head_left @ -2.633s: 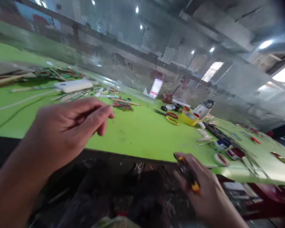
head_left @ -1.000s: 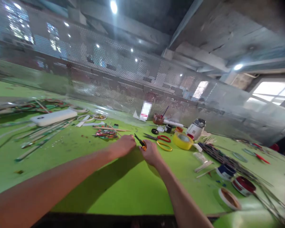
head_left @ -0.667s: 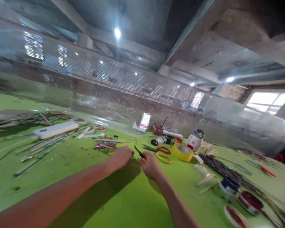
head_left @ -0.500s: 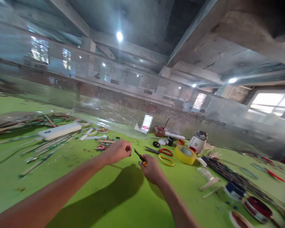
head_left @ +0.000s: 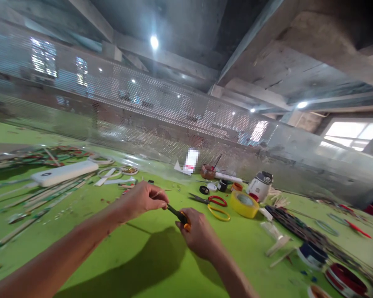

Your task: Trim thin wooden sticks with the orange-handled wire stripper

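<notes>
My right hand (head_left: 195,231) is closed around a pair of pliers (head_left: 175,212) with dark slim jaws and orange-and-black handles. Their jaws point up and left, and the tips reach my left fingers. My left hand (head_left: 144,198) has its thumb and fingertips pinched together at those tips. Something thin and pale seems to show between the fingers, too small to name. Both hands are just above the green table (head_left: 161,256). Right of them lie scissors (head_left: 202,199) with one red and one yellow handle loop.
Yellow tape (head_left: 244,203) and a white jar (head_left: 260,186) stand behind at right. Paint pots (head_left: 312,253) sit at near right. Left are a white power strip (head_left: 65,171) and painted sticks (head_left: 34,223). A phone (head_left: 191,160) leans against the clear sheet at the back.
The plier tips and my left fingertips have come together from a small gap. My left hand has turned slightly, fingers now pointing right. The view has shifted a little.
</notes>
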`<state>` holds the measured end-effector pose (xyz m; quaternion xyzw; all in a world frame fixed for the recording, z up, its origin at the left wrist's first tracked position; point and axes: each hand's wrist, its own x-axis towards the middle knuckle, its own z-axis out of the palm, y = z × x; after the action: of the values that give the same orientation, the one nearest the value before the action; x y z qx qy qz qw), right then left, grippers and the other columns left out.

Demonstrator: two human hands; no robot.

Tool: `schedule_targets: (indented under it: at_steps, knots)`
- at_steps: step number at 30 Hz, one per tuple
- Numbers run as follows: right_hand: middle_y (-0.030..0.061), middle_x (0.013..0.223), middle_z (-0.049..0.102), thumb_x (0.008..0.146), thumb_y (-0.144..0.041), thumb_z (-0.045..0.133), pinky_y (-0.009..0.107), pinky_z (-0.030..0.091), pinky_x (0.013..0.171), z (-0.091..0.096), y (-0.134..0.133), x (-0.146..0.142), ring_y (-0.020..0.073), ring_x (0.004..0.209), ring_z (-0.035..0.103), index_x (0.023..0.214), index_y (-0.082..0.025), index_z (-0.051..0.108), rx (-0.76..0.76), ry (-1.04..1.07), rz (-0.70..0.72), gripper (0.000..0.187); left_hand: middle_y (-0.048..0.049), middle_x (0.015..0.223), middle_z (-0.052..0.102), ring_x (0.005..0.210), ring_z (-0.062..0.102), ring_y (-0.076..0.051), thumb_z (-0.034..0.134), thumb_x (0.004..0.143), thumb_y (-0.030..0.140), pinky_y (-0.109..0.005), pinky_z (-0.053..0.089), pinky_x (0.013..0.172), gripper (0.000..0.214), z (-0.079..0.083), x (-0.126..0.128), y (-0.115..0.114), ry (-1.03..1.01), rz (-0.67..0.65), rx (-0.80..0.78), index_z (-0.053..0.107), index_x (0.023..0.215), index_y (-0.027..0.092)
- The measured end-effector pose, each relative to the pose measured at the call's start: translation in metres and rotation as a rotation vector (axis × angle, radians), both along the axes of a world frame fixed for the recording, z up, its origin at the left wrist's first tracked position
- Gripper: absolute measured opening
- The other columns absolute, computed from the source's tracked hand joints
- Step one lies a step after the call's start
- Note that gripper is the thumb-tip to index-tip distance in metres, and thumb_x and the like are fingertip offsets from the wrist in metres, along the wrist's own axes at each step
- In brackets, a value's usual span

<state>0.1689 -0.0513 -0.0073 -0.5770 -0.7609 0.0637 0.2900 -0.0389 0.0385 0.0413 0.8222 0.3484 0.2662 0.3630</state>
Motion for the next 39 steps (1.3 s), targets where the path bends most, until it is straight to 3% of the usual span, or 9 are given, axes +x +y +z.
schedule_targets:
  at_steps: [6,14,22,33,39]
  knots:
    - [0.0034,0.086,0.060,0.083,-0.024,0.053,0.025,0.035,0.067,0.000,-0.002,-0.001,0.0161,0.077,0.053,0.094,-0.020,0.057,-0.053,-0.022,0.022,0.012,-0.0069,0.069,0.070,0.056,0.048,-0.012,0.061,0.072,0.035,-0.023,0.032,0.054,0.031,-0.007,-0.007,0.003,0.079,0.008,-0.005,0.075,0.084,0.009]
    - [0.0039,0.082,0.058,0.082,-0.020,0.053,0.026,0.032,0.066,-0.009,0.000,-0.002,0.0163,0.074,0.049,0.088,-0.018,0.055,-0.105,-0.045,0.019,0.007,-0.0043,0.066,0.067,0.056,0.044,-0.011,0.059,0.074,0.036,-0.022,0.026,0.054,0.029,-0.015,-0.006,0.006,0.124,-0.014,0.019,0.076,0.080,0.014]
    - [0.0019,0.077,0.060,0.084,-0.022,0.052,0.024,0.030,0.060,-0.007,-0.001,-0.002,0.0135,0.067,0.049,0.081,-0.019,0.054,-0.132,-0.045,0.000,0.005,-0.0005,0.061,0.064,0.051,0.038,-0.009,0.054,0.078,0.032,-0.021,0.023,0.050,0.028,-0.011,-0.003,-0.004,0.144,0.046,0.096,0.075,0.081,0.015]
    - [0.0027,0.072,0.066,0.087,-0.031,0.050,0.024,0.030,0.058,0.000,-0.001,-0.002,0.0141,0.064,0.055,0.079,-0.020,0.061,-0.201,-0.059,-0.037,0.017,-0.0020,0.065,0.067,0.052,0.043,-0.009,0.051,0.082,0.035,-0.020,0.027,0.050,0.031,-0.013,0.000,-0.010,0.131,0.039,0.142,0.074,0.079,0.014]
    - [0.0044,0.071,0.068,0.088,-0.035,0.050,0.024,0.030,0.055,0.004,-0.002,-0.003,0.0149,0.061,0.057,0.081,-0.020,0.066,-0.243,-0.062,-0.074,0.023,-0.0049,0.077,0.071,0.062,0.053,-0.011,0.049,0.083,0.029,-0.020,0.036,0.058,0.029,-0.013,0.002,-0.009,0.100,0.015,0.152,0.073,0.085,0.012]
